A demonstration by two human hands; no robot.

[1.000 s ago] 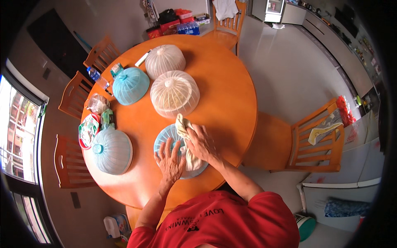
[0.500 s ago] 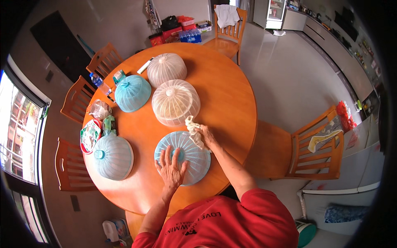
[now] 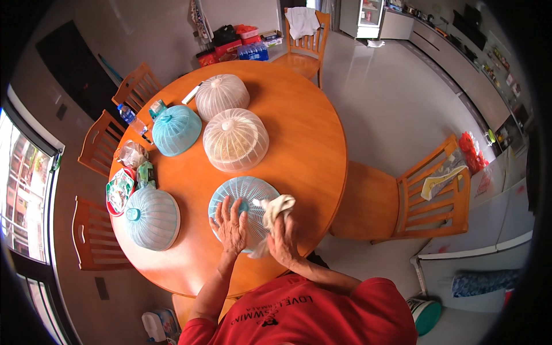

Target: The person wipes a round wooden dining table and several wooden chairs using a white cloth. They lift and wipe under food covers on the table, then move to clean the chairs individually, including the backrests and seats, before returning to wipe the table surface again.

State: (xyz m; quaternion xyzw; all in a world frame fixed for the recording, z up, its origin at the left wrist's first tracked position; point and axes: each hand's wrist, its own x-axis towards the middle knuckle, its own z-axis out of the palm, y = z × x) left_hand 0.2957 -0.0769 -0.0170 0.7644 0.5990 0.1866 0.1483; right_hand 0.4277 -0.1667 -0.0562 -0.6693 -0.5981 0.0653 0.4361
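A light blue mesh food cover (image 3: 246, 190) with a knob on top stands on the round wooden table (image 3: 305, 155) in front of me. My left hand (image 3: 231, 231) lies on its near left side beside the knob, fingers spread. My right hand (image 3: 283, 242) holds a crumpled cream cloth (image 3: 278, 210) against the cover's right side; one end hangs down towards the rim. Just beyond stands a whitish mesh cover (image 3: 236, 144), with something pale and round showing through it.
More domed covers stand around: a pale blue one (image 3: 152, 221) at left, a turquoise one (image 3: 177, 133), and a whitish one (image 3: 223, 96) at the far side. A red-rimmed basket (image 3: 107, 201) and a water bottle (image 3: 132, 119) line the left edge. A chair (image 3: 428, 198) stands at right.
My right hand has brought the cloth nearer to me along the cover's right side, its forearm now bent lower. The left hand stays on the cover. The whole view has shifted slightly.
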